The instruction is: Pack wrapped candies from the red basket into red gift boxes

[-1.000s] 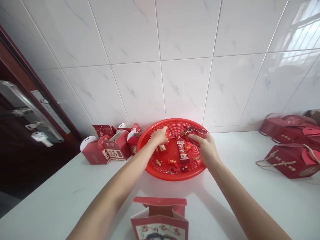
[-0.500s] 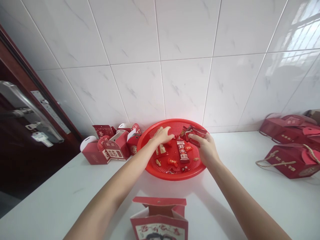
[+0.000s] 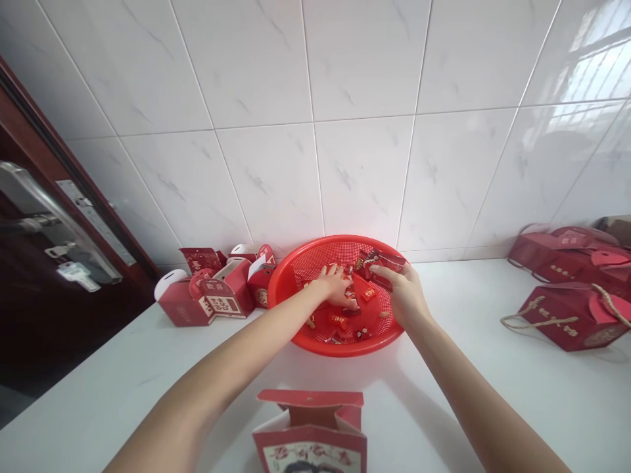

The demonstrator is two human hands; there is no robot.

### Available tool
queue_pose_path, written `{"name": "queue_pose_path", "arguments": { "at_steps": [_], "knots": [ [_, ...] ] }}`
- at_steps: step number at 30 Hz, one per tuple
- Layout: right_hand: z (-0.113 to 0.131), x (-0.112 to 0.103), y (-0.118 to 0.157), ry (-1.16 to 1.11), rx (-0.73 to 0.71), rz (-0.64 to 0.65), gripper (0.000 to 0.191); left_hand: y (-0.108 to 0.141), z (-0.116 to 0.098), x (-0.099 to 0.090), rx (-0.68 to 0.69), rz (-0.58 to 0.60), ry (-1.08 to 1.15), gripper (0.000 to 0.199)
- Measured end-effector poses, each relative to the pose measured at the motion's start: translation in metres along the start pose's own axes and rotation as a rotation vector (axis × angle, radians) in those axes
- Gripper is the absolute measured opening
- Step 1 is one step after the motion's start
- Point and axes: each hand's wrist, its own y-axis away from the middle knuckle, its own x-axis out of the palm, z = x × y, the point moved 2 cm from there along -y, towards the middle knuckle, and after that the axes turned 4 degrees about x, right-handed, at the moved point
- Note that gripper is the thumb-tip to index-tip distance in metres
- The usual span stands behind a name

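My left hand (image 3: pixel 336 288) reaches into the red basket (image 3: pixel 345 350), fingers spread over a wrapped bar (image 3: pixel 351 297); I cannot tell whether they grip it. My right hand (image 3: pixel 408 294) is closed, pinching dark red packets (image 3: pixel 387 269) over the basket's right side. Small red sweets (image 3: pixel 339 321) with pale lettering, too small to read, lie inside. The open gift box (image 3: pixel 313 437) stands on the white table (image 3: pixel 463 315) nearest me, its printed characters partly cut off. Left of the basket, a pink-red box (image 3: pixel 224 295) reads 歡喜 above 囍. Gold writing, unclear to me, marks the corded box (image 3: pixel 566 316) at right.
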Motion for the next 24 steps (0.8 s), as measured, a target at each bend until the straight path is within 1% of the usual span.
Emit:
{"name": "queue_pose_path", "arguments": {
  "at_steps": [2, 4, 5, 8, 9, 11, 13, 17, 19, 21, 24],
  "knots": [
    [0.000, 0.000, 0.000, -0.004, 0.014, -0.004, 0.025, 0.000, 0.002, -0.002, -0.037, -0.030, -0.012, 0.093],
    [0.001, 0.001, 0.001, -0.006, 0.018, -0.004, 0.026, 0.001, 0.001, -0.005, -0.047, -0.074, -0.015, 0.085],
    [0.001, 0.001, 0.001, -0.005, 0.016, -0.003, 0.026, 0.002, 0.000, -0.007, -0.054, -0.104, -0.017, 0.076],
    [0.002, 0.001, 0.002, 0.000, 0.019, -0.002, 0.026, 0.005, -0.003, -0.015, -0.118, -0.224, -0.012, 0.039],
    [0.002, 0.001, 0.003, 0.002, 0.026, -0.004, 0.025, 0.006, -0.003, -0.018, -0.153, -0.265, -0.005, 0.033],
    [0.002, 0.000, 0.003, 0.002, 0.042, -0.011, 0.025, 0.008, -0.002, -0.024, -0.231, -0.335, 0.015, 0.032],
    [0.002, 0.000, 0.003, 0.001, 0.053, -0.006, 0.026, 0.009, 0.003, -0.027, -0.307, -0.376, 0.039, 0.034],
    [0.002, 0.001, 0.005, 0.012, 0.051, 0.036, 0.032, 0.010, 0.017, -0.028, -0.432, -0.394, 0.083, 0.040],
    [0.000, 0.001, 0.005, 0.020, 0.076, 0.037, 0.034, 0.011, 0.022, -0.026, -0.464, -0.387, 0.096, 0.042],
    [-0.002, -0.002, 0.004, 0.034, 0.117, 0.006, 0.037, 0.009, 0.025, -0.025, -0.473, -0.380, 0.101, 0.043],
    [-0.005, -0.006, 0.001, 0.092, 0.143, -0.013, 0.033, 0.007, 0.027, -0.023, -0.464, -0.375, 0.114, 0.041]
  ]
}}
